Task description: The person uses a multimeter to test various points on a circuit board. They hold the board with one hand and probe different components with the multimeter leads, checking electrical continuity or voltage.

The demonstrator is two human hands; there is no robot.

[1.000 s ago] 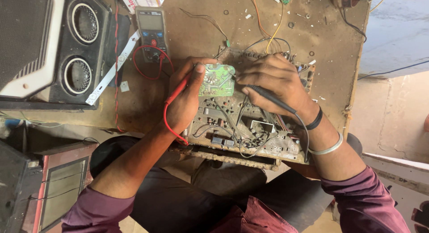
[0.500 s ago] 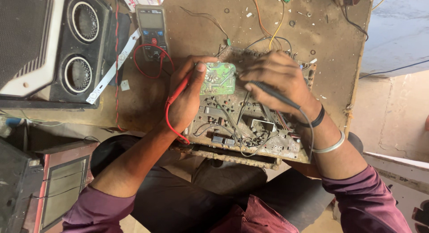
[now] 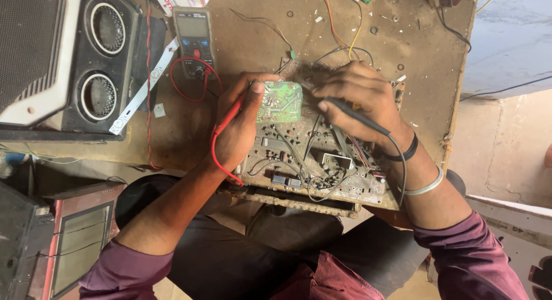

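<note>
— Brown and scuffed, that workbench (image 3: 253, 47) fills the top of the frame; what lies on it?

— At the upper left a speaker box (image 3: 75, 64) with two round cones; just right of it a grey multimeter (image 3: 194, 41), with a red lead (image 3: 190, 81) looped below its dial; loose wires (image 3: 339, 30) trail across the upper middle.

— And the circuit board?

— The big circuit board (image 3: 322, 168) sits at the centre of the frame, hanging over the bench's near edge above the person's lap; a small green board (image 3: 280, 102) rests on its upper left part.

— What do the hands do?

— The left hand (image 3: 238, 125) pinches a red probe (image 3: 230, 117) between thumb and fingers, its thumb touching the green board's edge; the right hand (image 3: 359, 99) grips a black probe (image 3: 351, 113) like a pen, tip down at the board; a black cord runs back past a dark wristband (image 3: 405, 153) and a silver bangle (image 3: 428, 185).
</note>
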